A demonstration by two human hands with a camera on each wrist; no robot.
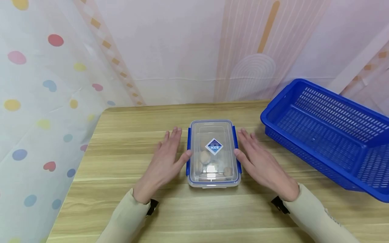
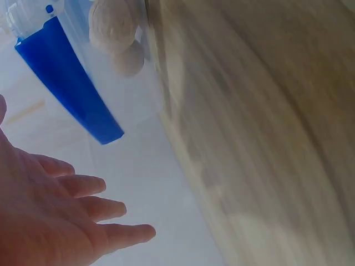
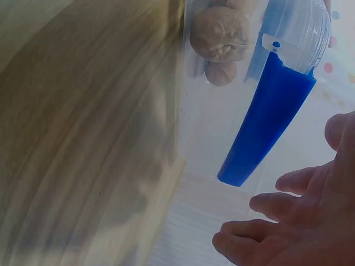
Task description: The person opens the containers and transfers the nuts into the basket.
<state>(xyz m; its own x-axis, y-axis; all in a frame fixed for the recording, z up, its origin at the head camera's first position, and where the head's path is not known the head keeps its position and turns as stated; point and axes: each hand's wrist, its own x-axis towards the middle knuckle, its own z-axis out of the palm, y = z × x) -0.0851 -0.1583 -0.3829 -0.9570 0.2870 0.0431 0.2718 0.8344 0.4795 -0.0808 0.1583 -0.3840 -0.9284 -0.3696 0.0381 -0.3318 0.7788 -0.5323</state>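
Note:
A clear plastic food box (image 1: 199, 133) with a lid lies on the table between the two hands. Its lid carries a diamond-shaped label (image 1: 214, 146), and blue side latches (image 2: 69, 83) run along both long sides. Through the clear wall, several walnuts (image 3: 220, 34) show, gathered toward the near end. My left hand (image 1: 165, 157) is beside the left latch, fingers straight and spread, thumb tip right at the lid's edge. Mirroring it, my right hand (image 1: 259, 158) is at the right latch (image 3: 266, 122) with fingers extended and thumb at the edge. Neither hand grips anything.
A large blue plastic basket (image 1: 313, 158) with slotted walls stands at the right of the wooden table (image 1: 121, 152), its near corner close to the right hand. A patterned cloth (image 1: 182, 50) hangs behind the table and along its left side.

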